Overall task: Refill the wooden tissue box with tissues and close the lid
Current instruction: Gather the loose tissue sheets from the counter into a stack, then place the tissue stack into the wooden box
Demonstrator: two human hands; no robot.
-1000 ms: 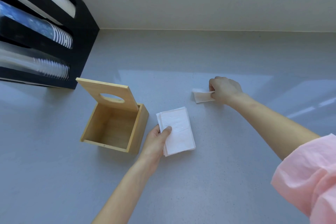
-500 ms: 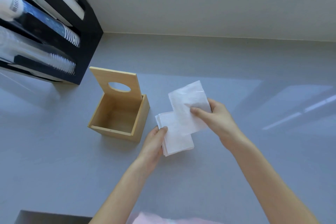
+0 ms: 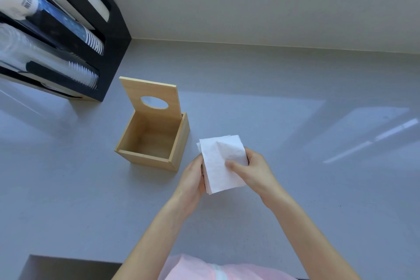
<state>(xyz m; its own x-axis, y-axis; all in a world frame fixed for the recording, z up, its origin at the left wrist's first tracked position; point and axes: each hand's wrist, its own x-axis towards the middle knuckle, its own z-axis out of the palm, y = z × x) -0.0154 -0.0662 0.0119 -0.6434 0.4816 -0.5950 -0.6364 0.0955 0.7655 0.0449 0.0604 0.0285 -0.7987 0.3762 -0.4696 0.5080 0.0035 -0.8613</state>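
A square wooden tissue box [image 3: 175, 151] stands on the grey counter left of centre, its inside bare. Its lid [image 3: 151, 95], with an oval hole, stands upright at the back edge. Just right of the box, a stack of white tissues [image 3: 219, 161] lies between both hands. My left hand [image 3: 193, 179] grips the stack's left edge. My right hand [image 3: 252, 170] grips the right side, thumb pressed on the top sheet. The stack's underside is hidden.
A black rack [image 3: 109, 52] holding sleeves of stacked cups stands at the back left, close behind the box. A pale wall runs along the back of the grey counter [image 3: 295, 120]. A dark edge [image 3: 68, 266] shows at the bottom left.
My right hand has brought the loose tissue from the right and laid it squarely onto the stack. Both hands now hold the stack together. The view shifted slightly.
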